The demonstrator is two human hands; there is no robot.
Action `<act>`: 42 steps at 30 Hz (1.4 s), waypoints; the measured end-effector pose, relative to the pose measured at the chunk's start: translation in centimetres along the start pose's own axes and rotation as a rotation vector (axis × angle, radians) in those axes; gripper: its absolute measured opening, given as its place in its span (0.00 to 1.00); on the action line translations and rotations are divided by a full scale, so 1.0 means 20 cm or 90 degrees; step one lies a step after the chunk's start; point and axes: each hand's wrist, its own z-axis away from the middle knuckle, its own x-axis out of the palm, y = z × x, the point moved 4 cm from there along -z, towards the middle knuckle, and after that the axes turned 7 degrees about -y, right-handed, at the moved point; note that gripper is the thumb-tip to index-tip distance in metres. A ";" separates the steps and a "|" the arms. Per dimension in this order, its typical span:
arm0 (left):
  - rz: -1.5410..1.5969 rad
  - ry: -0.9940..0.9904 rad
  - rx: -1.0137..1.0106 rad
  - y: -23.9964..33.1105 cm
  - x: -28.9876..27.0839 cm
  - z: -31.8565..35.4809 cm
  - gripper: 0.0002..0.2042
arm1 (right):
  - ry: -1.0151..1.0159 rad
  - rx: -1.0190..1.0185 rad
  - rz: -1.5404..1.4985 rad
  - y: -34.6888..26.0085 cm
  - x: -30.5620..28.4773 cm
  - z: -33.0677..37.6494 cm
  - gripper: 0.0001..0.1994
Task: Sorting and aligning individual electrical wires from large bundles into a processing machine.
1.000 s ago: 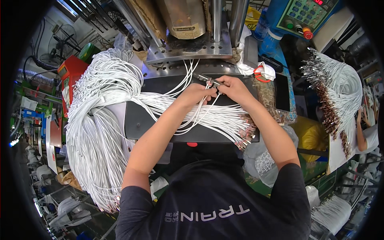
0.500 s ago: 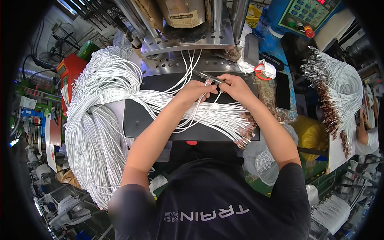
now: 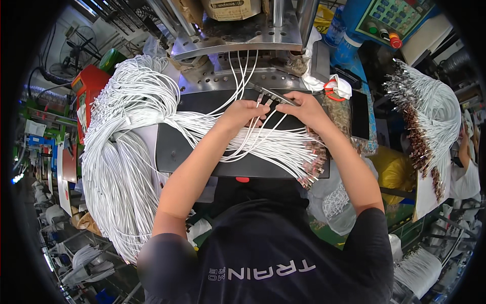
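My left hand (image 3: pixel 245 112) is closed, fingertips pinching the ends of white cables (image 3: pixel 246 139) just behind their small metal plugs. Between thumb and fingers my right hand (image 3: pixel 308 109) grips a narrow dark metal bar (image 3: pixel 274 94), tilted down to the right. Plug ends lie close against the bar's near side; whether they are seated in it I cannot tell. Below both hands a thick bundle of white cables (image 3: pixel 276 147) crosses the black work surface (image 3: pixel 177 147), with its plug ends (image 3: pixel 315 164) fanned out at the right.
Just beyond my hands stands a press with a perforated metal plate (image 3: pixel 243 41); several cables run up under it. A large heap of cables (image 3: pixel 124 187) hangs at the left. To the right are red-handled scissors (image 3: pixel 331 90), a control panel (image 3: pixel 397 17) and another cable bundle (image 3: pixel 430 111).
My right hand and the metal bar have shifted slightly right, and my left hand slightly left. A wider gap shows between my hands, and the plugs are more exposed. The view has tilted a little.
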 end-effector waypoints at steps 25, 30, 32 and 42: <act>-0.110 0.047 -0.029 -0.01 -0.11 0.02 0.11 | -0.064 -0.029 0.131 0.03 0.00 -0.03 0.23; -0.180 0.035 -0.010 0.00 -0.06 0.05 0.14 | -0.066 0.010 0.178 -0.02 0.02 0.01 0.21; -0.493 0.121 0.050 0.07 -0.04 0.11 0.16 | -0.056 0.062 0.215 -0.10 0.04 0.03 0.15; -0.983 0.429 0.495 0.40 -0.22 -0.19 0.15 | 0.367 -0.404 0.593 -0.27 -0.09 -0.65 0.17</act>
